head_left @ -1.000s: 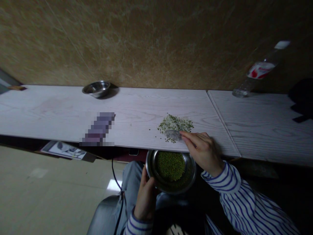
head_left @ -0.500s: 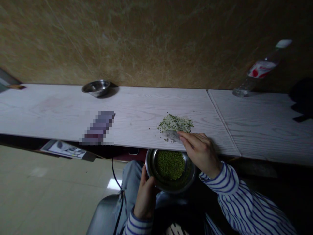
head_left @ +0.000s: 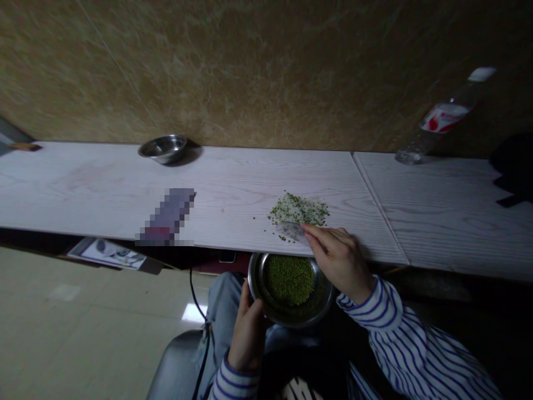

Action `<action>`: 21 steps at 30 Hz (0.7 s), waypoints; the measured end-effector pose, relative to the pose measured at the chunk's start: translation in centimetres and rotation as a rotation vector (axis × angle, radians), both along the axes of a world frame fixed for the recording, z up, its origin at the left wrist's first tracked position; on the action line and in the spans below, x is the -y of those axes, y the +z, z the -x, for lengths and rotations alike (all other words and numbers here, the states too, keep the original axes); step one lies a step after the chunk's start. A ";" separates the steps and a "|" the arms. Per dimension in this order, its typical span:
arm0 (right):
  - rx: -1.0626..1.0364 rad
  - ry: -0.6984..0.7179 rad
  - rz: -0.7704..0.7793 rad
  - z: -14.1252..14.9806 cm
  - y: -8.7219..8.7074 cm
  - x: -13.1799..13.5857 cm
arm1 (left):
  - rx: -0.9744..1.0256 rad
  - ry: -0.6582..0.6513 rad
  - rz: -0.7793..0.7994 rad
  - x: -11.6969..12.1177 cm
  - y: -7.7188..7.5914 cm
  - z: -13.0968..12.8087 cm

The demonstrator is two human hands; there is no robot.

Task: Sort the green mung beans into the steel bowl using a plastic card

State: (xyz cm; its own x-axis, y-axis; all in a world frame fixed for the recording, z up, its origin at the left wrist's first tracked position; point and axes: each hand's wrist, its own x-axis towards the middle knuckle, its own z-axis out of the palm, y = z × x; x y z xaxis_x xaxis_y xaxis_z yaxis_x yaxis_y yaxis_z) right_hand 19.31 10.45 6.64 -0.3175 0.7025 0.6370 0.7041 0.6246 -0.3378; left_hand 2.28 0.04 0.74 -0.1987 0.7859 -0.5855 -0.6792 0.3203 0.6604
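I record a shiny metal bowl [head_left: 323, 303] below the counter's near edge, gripped at its eight o'clock rim by the left hand [head_left: 249, 333], holding a bed of green beans [head_left: 290, 280] gathered toward eleven o'clock. At the bowl's twelve o'clock, I find a loose, low pile [head_left: 297, 209] of white grains mixed with green beans, strays scattered toward eight o'clock. At its six o'clock edge, a greyish, translucent piece [head_left: 290, 229], material unclear, points toward ten o'clock, its other end pinched by the right hand [head_left: 336, 253].
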 end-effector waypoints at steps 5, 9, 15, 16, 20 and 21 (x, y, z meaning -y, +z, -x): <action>0.005 0.018 0.005 0.2 0.1 0.1 | -0.014 -0.014 -0.006 0.0 -0.2 0.0; -0.008 -0.018 -0.001 0.3 0.1 0.0 | -0.009 -0.015 0.004 0.0 -0.3 0.1; -0.011 0.002 -0.002 0.9 0.0 0.1 | -0.028 -0.016 -0.002 -0.1 0.0 0.4; -0.014 -0.006 0.002 1.0 -0.1 0.1 | -0.030 -0.014 0.001 -0.1 0.0 0.5; -0.021 -0.028 0.014 1.4 -0.1 -0.1 | -0.036 -0.001 0.012 -0.2 0.1 0.8; -0.022 -0.025 0.015 1.5 -0.1 -0.1 | -0.039 0.003 0.009 -0.2 0.1 0.9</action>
